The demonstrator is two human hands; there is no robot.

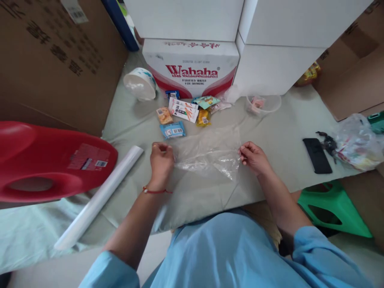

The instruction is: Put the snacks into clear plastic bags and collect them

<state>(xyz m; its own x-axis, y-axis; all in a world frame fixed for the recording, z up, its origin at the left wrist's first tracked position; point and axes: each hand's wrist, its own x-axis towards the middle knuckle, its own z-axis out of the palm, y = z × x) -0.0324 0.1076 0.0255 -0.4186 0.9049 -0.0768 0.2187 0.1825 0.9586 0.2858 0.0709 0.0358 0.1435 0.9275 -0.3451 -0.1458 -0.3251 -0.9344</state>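
Observation:
A clear plastic bag lies stretched across the pale green cloth in front of me. My left hand is closed on the bag's left edge, and a red string circles that wrist. My right hand pinches the bag's right edge. Just beyond the bag sits a small heap of snack packets: a blue one, a white and orange one, a yellow one and a teal one.
A roll of plastic bags lies at the left, beside a red plastic stool. A Wahaha carton, white boxes, a paper bowl and a clear bowl stand behind. A black phone, filled bag and green stool are at the right.

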